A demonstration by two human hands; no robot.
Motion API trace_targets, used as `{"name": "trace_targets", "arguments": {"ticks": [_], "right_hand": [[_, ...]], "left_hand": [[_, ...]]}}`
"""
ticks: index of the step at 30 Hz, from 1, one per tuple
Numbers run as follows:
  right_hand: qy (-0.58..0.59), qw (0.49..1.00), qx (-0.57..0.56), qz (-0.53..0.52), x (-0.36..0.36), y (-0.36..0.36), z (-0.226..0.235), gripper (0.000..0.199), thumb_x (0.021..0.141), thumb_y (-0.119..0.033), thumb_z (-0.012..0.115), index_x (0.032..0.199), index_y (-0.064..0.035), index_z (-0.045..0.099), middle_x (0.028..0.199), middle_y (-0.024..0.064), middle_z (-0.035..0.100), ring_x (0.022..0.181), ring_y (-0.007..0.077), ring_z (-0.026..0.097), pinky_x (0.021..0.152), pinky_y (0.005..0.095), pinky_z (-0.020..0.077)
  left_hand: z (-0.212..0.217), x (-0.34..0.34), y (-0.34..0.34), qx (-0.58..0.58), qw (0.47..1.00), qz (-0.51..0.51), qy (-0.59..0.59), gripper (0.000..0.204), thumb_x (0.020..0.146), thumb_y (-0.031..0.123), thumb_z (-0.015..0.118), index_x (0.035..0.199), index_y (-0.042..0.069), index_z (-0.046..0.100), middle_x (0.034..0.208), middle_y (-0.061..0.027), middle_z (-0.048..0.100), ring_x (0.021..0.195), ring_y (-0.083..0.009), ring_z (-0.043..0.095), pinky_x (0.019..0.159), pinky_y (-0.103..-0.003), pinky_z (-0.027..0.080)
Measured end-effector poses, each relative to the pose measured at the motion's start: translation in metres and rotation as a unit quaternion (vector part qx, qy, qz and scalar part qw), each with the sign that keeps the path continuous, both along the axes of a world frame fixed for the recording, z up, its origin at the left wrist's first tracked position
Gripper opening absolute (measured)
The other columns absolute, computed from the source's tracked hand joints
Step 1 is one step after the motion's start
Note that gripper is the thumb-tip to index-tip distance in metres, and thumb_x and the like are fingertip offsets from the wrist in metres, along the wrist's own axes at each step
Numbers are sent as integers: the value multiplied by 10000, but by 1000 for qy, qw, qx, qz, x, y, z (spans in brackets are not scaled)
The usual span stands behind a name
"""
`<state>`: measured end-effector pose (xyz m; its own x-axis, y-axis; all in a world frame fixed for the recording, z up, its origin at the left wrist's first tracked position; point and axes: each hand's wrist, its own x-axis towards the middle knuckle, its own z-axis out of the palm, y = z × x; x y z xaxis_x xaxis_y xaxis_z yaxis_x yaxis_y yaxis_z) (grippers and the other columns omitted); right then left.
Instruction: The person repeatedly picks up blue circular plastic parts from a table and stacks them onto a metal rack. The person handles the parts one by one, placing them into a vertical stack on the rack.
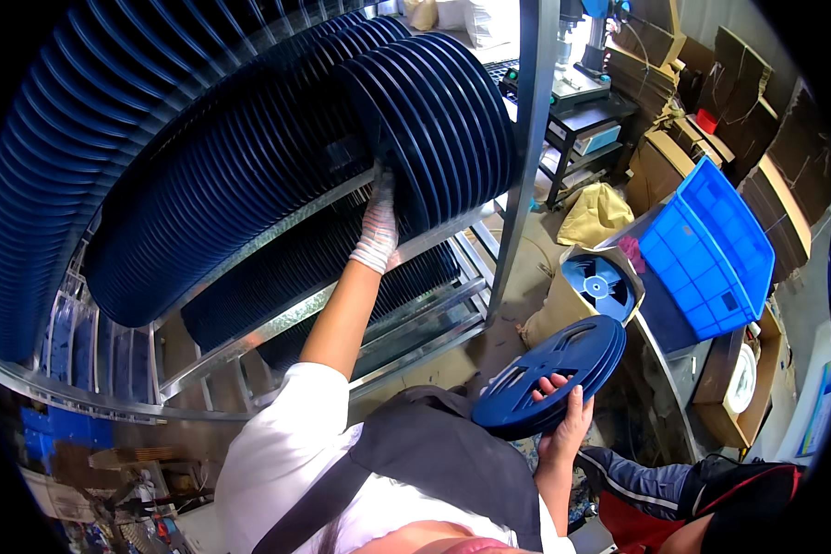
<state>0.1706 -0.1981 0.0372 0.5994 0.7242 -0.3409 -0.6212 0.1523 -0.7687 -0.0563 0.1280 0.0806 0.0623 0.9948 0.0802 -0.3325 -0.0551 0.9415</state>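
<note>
My right hand point(568, 423), bare, grips a small stack of dark blue plastic reels point(517, 388) near my body. Its fingers show through a cut-out in the top reel, and the thumb lies along the rim. My left hand point(376, 231), in a pale striped glove, reaches forward into a metal rack point(415, 242). It is at the near side of a group of upright dark blue reels point(443, 129) at the rack's right end. Deep shadow hides its fingertips, so their grip does not show. Another long row of reels point(203, 194) lies left of that hand.
The rack's metal post point(529, 120) stands right of the reels. Beyond it are a sack point(563, 305) holding a blue reel, a blue crate point(711, 249), an open carton point(739, 388) with a white reel, stacked cardboard and a bench machine. A person's clothed body point(656, 489) is at lower right.
</note>
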Motion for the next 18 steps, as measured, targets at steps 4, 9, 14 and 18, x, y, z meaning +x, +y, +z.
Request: {"name": "trace_targets", "arguments": {"ticks": [4,9,14,18], "right_hand": [[-59,998,30,-21,31,-27,-3,359,944,-260,523,1148,34,500,939,166,632,771,241,661,643,343,569],[-35,989,145,-10,64,-58,-13,487,947,-320,498,1284,27,438,997,126,631,802,184,637,674,285,525],[81,936,340,-35,85,-84,-39,552,945,-335,510,1327,40,378,1030,135,592,824,208,621,704,315,536],[192,875,445,-13,78,-86,-50,540,937,-262,536,1339,51,355,1087,167,600,892,234,615,743,344,538]], "left_hand": [[41,30,-51,-117,991,15,60,946,793,728,456,1492,153,180,1547,-61,146,1391,-252,173,1107,-440,195],[-81,-51,0,258,778,215,532,610,755,-77,432,1353,44,416,1242,-254,535,1128,-379,538,987,-392,408],[-8,9,-102,124,979,79,140,525,985,327,402,1417,34,343,1476,-144,315,1343,-233,326,1110,-368,248],[-28,8,-140,268,925,61,262,456,1006,264,358,1407,47,367,1455,-132,360,1347,-252,338,1124,-384,240]]}}
